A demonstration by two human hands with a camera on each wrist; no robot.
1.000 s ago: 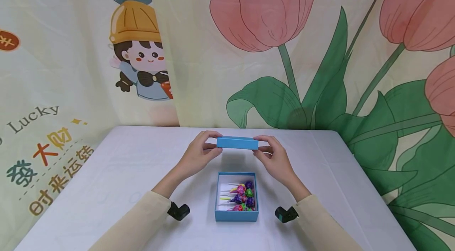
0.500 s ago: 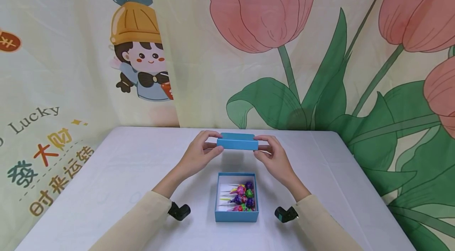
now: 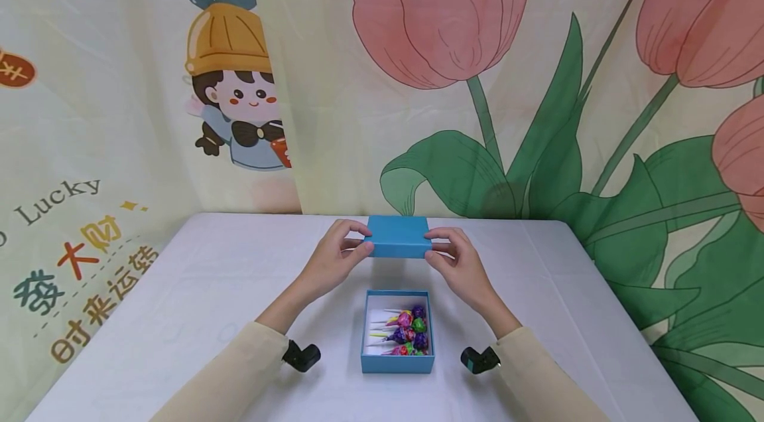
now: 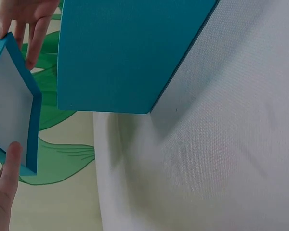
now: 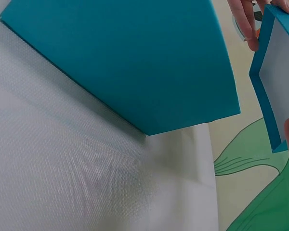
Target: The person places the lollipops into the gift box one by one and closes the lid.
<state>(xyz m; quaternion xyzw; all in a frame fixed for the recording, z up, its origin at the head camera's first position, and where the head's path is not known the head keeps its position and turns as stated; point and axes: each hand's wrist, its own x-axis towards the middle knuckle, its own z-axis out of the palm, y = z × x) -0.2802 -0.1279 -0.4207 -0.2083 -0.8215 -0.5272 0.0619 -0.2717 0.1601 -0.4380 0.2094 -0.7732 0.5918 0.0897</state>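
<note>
Both hands hold a blue box lid [image 3: 398, 236] in the air over the far part of the table, its white inside [image 4: 9, 101] visible in the left wrist view. My left hand [image 3: 339, 259] pinches the lid's left end between thumb and fingers. At the opposite end my right hand [image 3: 458, 264] grips it the same way. Nearer to me stands the matching blue box [image 3: 396, 363], uncovered, with several lollipops [image 3: 406, 332] in coloured wrappers lying inside, their sticks pointing left. In the right wrist view the box's side wall [image 5: 130, 62] fills the upper part.
A white cloth covers the table [image 3: 227, 282]. Behind it hangs a backdrop curtain [image 3: 328, 110] printed with tulips and a cartoon figure. Black wrist cameras, one at the left sleeve [image 3: 301, 355] and one at the right sleeve [image 3: 479, 360], sit on either side of the box.
The lid has tipped between the hands, so its broad top now faces the head camera where mainly its narrow side showed before. The box and lollipops have stayed put.
</note>
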